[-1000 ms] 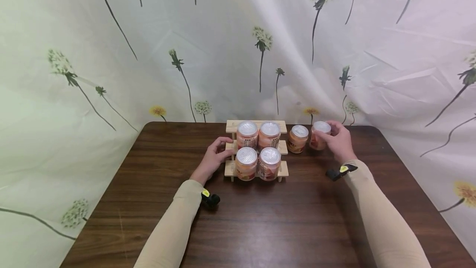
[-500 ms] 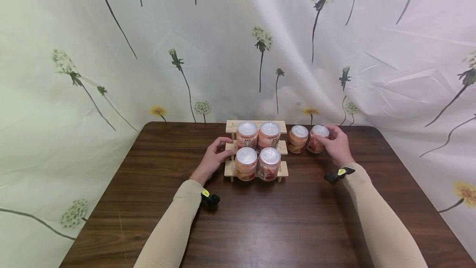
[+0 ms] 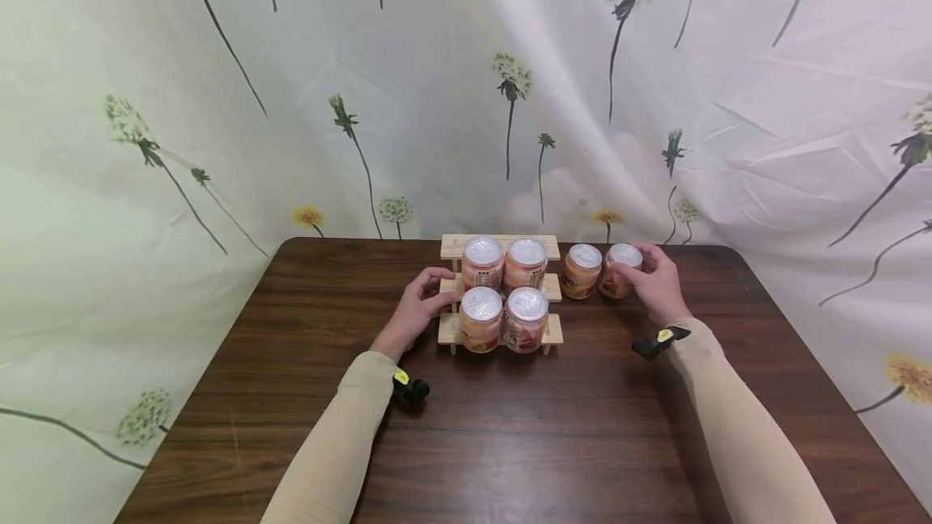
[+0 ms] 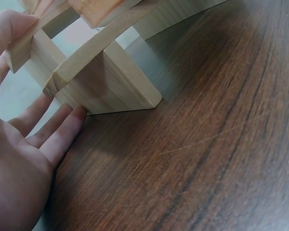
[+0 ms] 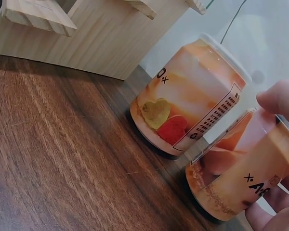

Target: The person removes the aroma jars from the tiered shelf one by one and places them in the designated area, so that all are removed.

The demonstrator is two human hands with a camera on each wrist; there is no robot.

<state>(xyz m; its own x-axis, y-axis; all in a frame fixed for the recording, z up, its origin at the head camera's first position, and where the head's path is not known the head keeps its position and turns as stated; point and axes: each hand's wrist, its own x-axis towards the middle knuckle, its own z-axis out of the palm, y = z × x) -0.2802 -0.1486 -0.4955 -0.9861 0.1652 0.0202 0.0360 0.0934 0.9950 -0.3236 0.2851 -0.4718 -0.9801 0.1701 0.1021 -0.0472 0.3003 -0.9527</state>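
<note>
I have the right hand (image 3: 661, 289) gripping the outer can (image 5: 236, 171), best held upright; the left hand (image 3: 417, 307) touches the wooden rack (image 4: 111, 91), fingers extended, ideally lightly.

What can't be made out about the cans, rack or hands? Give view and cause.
- Head: small print on the back-left can, too small; its lower part, hidden by the front-left can.
- Head: part of the held can, hidden by the right hand.
- Left wrist: top of the front-left can, cut off by the upper edge.
- Right wrist: top of the rack, cut off by the upper edge.
</note>
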